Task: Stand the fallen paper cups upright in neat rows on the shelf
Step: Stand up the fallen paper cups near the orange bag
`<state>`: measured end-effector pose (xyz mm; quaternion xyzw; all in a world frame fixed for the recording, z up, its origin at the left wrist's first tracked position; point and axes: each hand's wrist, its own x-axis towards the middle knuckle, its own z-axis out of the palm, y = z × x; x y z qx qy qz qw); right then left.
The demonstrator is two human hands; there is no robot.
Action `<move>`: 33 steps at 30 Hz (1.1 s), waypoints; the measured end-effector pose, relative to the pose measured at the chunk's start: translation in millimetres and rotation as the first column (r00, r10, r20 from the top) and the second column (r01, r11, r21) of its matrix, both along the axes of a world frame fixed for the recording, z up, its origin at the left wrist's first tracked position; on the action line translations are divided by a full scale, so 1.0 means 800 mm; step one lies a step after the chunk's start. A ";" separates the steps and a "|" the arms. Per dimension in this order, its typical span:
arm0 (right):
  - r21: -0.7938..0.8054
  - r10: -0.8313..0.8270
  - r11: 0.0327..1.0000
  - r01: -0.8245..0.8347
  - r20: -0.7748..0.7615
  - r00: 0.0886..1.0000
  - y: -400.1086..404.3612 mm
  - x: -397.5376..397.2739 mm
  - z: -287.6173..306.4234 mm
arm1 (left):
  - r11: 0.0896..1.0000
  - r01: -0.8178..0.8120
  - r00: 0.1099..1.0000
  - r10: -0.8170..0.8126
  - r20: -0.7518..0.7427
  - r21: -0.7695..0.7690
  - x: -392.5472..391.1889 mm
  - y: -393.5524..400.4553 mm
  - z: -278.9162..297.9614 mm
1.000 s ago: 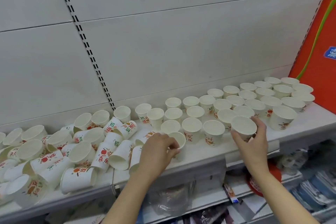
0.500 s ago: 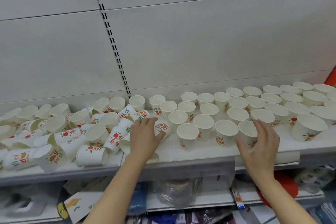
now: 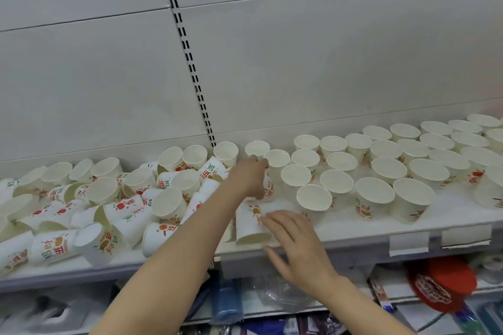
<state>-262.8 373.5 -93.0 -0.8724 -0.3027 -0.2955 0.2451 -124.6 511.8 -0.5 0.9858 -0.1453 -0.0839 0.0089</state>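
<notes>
Your left hand (image 3: 249,177) is out over the middle of the shelf (image 3: 353,228), fingers curled round a printed paper cup (image 3: 268,187) and gripping it where the jumble meets the tidy section. That cup looks tilted, its red lettering showing below your knuckles. Your right hand (image 3: 296,245) sits nearer the front edge, fingers spread and fairly straight, fingertips touching the side of a fallen cup (image 3: 251,223) that lies with its mouth toward you, right at the shelf lip. It is touching, not clasping.

To your left lies the heap of toppled cups (image 3: 109,209), piled on their sides and against each other, mouths facing every way, reaching the frame's edge. To your right stand the upright cups (image 3: 394,171), mouths up, in 4 rough rows running back toward the grey wall panel (image 3: 299,62). The nearest upright one (image 3: 314,200) stands just beside your right fingertips.

Below the shelf you can see a red lid or pack (image 3: 441,283), a blue bottle (image 3: 226,302) and crumpled clear plastic (image 3: 280,294); the rest down there is too blurred to name.
</notes>
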 end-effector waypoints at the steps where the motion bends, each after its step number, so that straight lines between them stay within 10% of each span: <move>1: -0.018 0.011 1.000 -0.011 -0.017 1.000 0.007 0.002 0.000 | 0.999 0.035 0.999 -0.035 0.017 0.012 0.003 0.000 0.000; 13: -0.046 -0.224 0.972 0.232 0.134 0.965 0.040 0.058 0.014 | 0.877 0.100 0.989 -0.037 0.141 -0.471 0.022 0.077 0.006; 22: -0.363 -0.571 0.805 0.469 -0.259 0.779 0.035 0.093 0.073 | 0.995 -0.103 0.990 0.101 0.097 0.011 0.035 0.104 -0.021; 33: -0.198 -0.410 0.893 0.403 0.011 0.912 0.039 0.069 0.052 | 0.995 -0.007 0.989 0.021 0.144 -0.098 0.048 0.088 -0.015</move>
